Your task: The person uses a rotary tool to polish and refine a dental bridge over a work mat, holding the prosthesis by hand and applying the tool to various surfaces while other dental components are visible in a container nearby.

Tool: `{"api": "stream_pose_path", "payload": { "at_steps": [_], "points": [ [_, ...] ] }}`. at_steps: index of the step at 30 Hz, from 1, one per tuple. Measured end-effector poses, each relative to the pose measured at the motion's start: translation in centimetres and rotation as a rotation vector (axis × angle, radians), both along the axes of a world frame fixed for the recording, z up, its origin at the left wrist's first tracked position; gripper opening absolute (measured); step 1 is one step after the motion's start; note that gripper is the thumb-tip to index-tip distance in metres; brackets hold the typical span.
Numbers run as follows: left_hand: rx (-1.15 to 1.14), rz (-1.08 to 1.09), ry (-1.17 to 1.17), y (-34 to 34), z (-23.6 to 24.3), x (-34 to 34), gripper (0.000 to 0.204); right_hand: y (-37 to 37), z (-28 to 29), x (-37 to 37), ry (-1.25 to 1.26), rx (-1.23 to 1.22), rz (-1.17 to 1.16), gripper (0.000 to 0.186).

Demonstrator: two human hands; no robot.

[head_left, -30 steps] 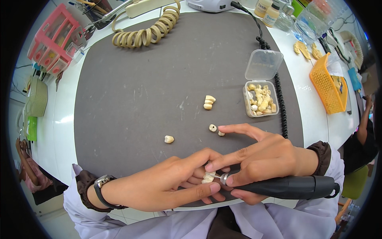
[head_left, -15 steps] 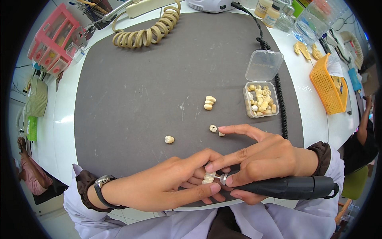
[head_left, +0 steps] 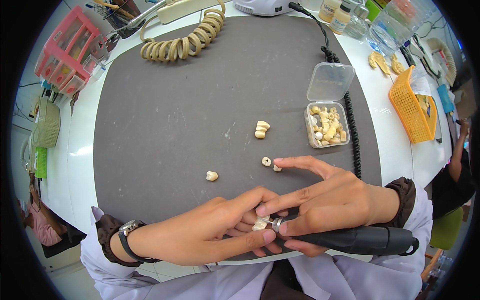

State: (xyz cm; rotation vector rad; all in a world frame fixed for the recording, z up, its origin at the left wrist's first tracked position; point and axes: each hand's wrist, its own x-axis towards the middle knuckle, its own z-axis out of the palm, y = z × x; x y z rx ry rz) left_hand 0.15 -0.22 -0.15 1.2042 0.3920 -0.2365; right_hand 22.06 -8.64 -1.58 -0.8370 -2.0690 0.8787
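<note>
The left hand [head_left: 210, 232] is pinching a small cream tooth piece [head_left: 260, 223] between the thumb and the fingertips, near the front edge of the dark grey mat [head_left: 165, 120]. The right hand [head_left: 330, 205] is gripping a black rotary handpiece [head_left: 350, 240] like a pen, and its metal tip is touching the piece; the index finger is stretching forward and is lying on the left fingers for support. The piece is looking very light, hard and rather smooth, so I think it can slip or chip easily; it is safer to take it by its two sides, close to the fingertips, and to leave free only the face that the tip is meeting. Some more loose pieces are lying on the mat: one single piece [head_left: 212, 175], two small ones [head_left: 270, 164] just beside the right hand's fingers, and a small group [head_left: 261, 129] further away. An open clear box [head_left: 327, 125] with many such pieces is standing near a black coiled cable [head_left: 353, 135].
</note>
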Motion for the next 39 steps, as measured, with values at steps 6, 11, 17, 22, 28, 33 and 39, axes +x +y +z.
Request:
{"api": "stream_pose_path", "payload": {
  "at_steps": [6, 11, 17, 22, 28, 33, 39],
  "points": [
    [-0.013, 0.034, -0.018, -0.36, -0.43, 0.01, 0.027, 0.07, -0.48, 0.53, -0.052, 0.090, 0.052, 0.007],
    [0.041, 0.003, -0.017, -0.07, 0.13, 0.09, 0.027, 0.08, -0.49, 0.60, -0.065, 0.108, 0.063, 0.010],
    [0.042, 0.014, -0.025, -0.15, 0.14, 0.05, 0.030, 0.09, -0.51, 0.66, -0.056, 0.086, 0.073, 0.011],
    [0.055, 0.018, -0.025, -0.31, -0.04, -0.06, 0.029, 0.09, 0.08, 0.64, -0.015, 0.013, 0.073, 0.012],
    [0.052, 0.020, -0.021, -0.24, 0.11, 0.01, 0.028, 0.10, 0.18, 0.44, -0.013, 0.003, 0.045, 0.010],
    [0.051, 0.005, -0.023, -0.26, -0.14, -0.04, 0.028, -0.08, 0.20, 0.22, -0.003, 0.007, 0.015, 0.008],
    [0.051, -0.002, -0.008, -0.13, 0.15, 0.00, 0.028, 0.05, 0.02, 0.36, -0.004, 0.016, 0.028, 0.007]
  ]
}}
